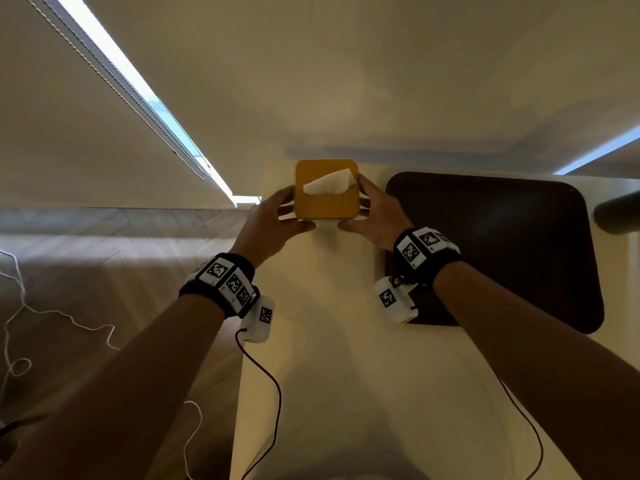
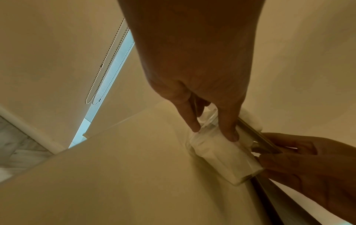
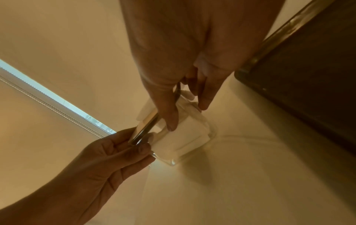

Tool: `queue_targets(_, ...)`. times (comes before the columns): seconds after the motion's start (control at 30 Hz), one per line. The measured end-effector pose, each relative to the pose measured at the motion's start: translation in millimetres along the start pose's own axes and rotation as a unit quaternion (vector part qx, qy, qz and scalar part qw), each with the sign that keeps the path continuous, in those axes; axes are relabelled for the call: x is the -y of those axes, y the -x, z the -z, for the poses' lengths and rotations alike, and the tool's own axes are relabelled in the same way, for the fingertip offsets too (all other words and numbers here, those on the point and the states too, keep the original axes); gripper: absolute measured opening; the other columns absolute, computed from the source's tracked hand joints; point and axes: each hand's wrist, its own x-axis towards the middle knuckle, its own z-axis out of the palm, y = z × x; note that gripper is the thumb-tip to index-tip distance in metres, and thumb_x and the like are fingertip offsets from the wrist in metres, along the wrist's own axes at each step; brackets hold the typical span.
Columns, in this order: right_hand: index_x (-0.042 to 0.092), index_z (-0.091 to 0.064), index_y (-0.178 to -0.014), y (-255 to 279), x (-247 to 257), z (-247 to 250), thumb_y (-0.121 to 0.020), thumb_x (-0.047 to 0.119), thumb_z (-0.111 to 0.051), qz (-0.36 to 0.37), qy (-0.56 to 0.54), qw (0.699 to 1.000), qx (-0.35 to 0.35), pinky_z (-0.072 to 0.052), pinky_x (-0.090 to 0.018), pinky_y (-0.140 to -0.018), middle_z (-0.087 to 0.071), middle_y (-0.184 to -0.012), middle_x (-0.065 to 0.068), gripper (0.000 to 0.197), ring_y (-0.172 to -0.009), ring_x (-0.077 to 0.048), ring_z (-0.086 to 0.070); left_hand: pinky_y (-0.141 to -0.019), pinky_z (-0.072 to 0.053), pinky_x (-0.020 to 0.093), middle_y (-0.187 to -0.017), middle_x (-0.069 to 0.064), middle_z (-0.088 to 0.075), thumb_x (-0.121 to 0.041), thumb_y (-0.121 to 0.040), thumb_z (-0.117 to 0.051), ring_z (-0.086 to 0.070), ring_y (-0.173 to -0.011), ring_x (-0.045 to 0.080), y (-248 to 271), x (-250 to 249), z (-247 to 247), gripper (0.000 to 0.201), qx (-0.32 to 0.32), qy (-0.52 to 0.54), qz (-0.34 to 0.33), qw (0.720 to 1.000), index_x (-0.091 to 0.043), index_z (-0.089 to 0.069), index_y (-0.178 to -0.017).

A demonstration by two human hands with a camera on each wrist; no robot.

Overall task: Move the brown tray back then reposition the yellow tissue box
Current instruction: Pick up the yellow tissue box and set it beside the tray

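Yellow tissue box [image 1: 326, 190] — between both hands | left hand [image 1: 273, 223], right hand [image 1: 375, 214] fingers [image 2: 228, 129] gripping its sides

The brown tray [image 1: 502, 237] is partly covered by the right wrist at its 8 o'clock corner. A dark round object [image 1: 620, 213] at 3 o'clock is cut by the picture's edge — impossible to identify. The yellow tissue box [image 1: 325, 188] hides both hands' fingertips — its sides are hidden too.

Tissue box [image 1: 325, 194] left of tray [image 1: 512, 244] (adjacent).
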Motion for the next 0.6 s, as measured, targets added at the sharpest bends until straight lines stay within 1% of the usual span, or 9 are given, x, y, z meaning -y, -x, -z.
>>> queue_targets(0.1,0.019,-0.028,-0.149,-1.4,-1.7,0.0,-0.073,0.016,-0.084,-0.003,0.009,1.0,0.001,-0.044,-0.021,-0.089,-0.049,-0.143,-0.002,0.094,-0.12,-0.011,-0.051,-0.08,-0.046,0.001,-0.13,-0.006,-0.066,-0.023,-0.076,-0.087,-0.062,-0.105,-0.013,-0.2,1.2,-0.8,0.077,-0.001,0.005,0.006,1.0,-0.02,-0.051,-0.144)
queue_targets(0.17,0.02,-0.028,-0.149,-0.8,-3.9,-3.3,-0.072,0.017,-0.084,-0.007,0.008,1.0,-0.005,-0.043,-0.019,-0.088,-0.048,-0.144,-0.002,0.095,-0.122,-0.013,-0.051,-0.078,-0.044,-0.001,-0.127,-0.01,-0.065,-0.022,-0.077,-0.086,-0.058,-0.099,-0.023,-0.2,2.5,-0.1,0.076,-0.002,0.003,0.007,1.0,-0.021,-0.051,-0.144)
queue_targets(0.2,0.02,-0.028,-0.149,-0.5,-5.7,-5.1,-0.072,0.017,-0.084,-0.008,0.006,1.0,-0.007,-0.044,-0.016,-0.086,-0.047,-0.145,-0.002,0.095,-0.124,-0.015,-0.051,-0.077,-0.044,-0.002,-0.127,-0.011,-0.064,-0.022,-0.077,-0.086,-0.057,-0.098,-0.026,-0.3,3.3,0.3,0.076,0.0,-0.002,0.007,1.0,-0.022,-0.05,-0.145)
queue_targets(0.3,0.021,-0.028,-0.149,-0.2,-8.4,-8.7,-0.073,0.015,-0.084,-0.003,0.001,1.0,-0.009,-0.042,-0.001,-0.073,-0.046,-0.146,-0.003,0.094,-0.123,-0.014,-0.05,-0.076,-0.042,-0.004,-0.126,-0.011,-0.065,-0.022,-0.078,-0.086,-0.057,-0.097,-0.027,-1.4,4.8,3.7,0.077,0.007,-0.009,0.008,1.0,-0.022,-0.05,-0.145)
queue_targets(0.33,0.021,-0.028,-0.149,-0.3,-8.6,-9.4,-0.073,0.015,-0.083,-0.002,-0.002,1.0,-0.009,-0.042,-0.002,-0.076,-0.045,-0.146,-0.004,0.094,-0.123,-0.015,-0.05,-0.076,-0.043,-0.003,-0.127,-0.01,-0.065,-0.023,-0.077,-0.086,-0.057,-0.098,-0.025,-1.6,5.2,4.7,0.077,0.009,-0.01,0.009,1.0,-0.022,-0.05,-0.146)
queue_targets(0.4,0.021,-0.027,-0.149,-0.4,-8.5,-10.3,-0.073,0.015,-0.083,-0.004,-0.006,1.0,-0.01,-0.044,-0.014,-0.087,-0.044,-0.147,-0.004,0.095,-0.127,-0.02,-0.05,-0.078,-0.043,-0.003,-0.13,-0.008,-0.065,-0.024,-0.077,-0.086,-0.057,-0.099,-0.025,-1.8,5.0,6.1,0.078,0.012,-0.013,0.007,1.0,-0.022,-0.049,-0.146)
queue_targets(0.47,0.021,-0.026,-0.149,0.5,-8.0,-11.0,-0.073,0.015,-0.083,-0.006,-0.014,1.0,-0.012,-0.044,-0.024,-0.092,-0.044,-0.148,-0.005,0.095,-0.128,-0.022,-0.05,-0.077,-0.043,-0.003,-0.128,-0.01,-0.064,-0.023,-0.077,-0.085,-0.056,-0.098,-0.026,-0.7,3.8,6.3,0.078,0.011,-0.015,0.006,1.0,-0.021,-0.049,-0.146)
queue_targets(0.53,0.021,-0.026,-0.149,1.0,-8.4,-11.6,-0.074,0.015,-0.083,-0.009,-0.019,1.0,-0.013,-0.044,-0.025,-0.093,-0.044,-0.147,-0.005,0.095,-0.128,-0.022,-0.05,-0.077,-0.042,-0.003,-0.127,-0.011,-0.064,-0.023,-0.077,-0.085,-0.056,-0.099,-0.025,0.0,2.8,5.2,0.078,0.01,-0.016,0.008,1.0,-0.022,-0.049,-0.146)
queue_targets(0.6,0.021,-0.026,-0.149,1.0,-8.7,-11.8,-0.074,0.014,-0.083,-0.009,-0.024,1.0,-0.012,-0.044,-0.025,-0.092,-0.044,-0.147,-0.005,0.094,-0.128,-0.022,-0.05,-0.077,-0.042,-0.003,-0.128,-0.011,-0.063,-0.023,-0.077,-0.086,-0.058,-0.102,-0.018,1.0,2.4,4.4,0.078,0.008,-0.016,0.01,1.0,-0.022,-0.048,-0.146)
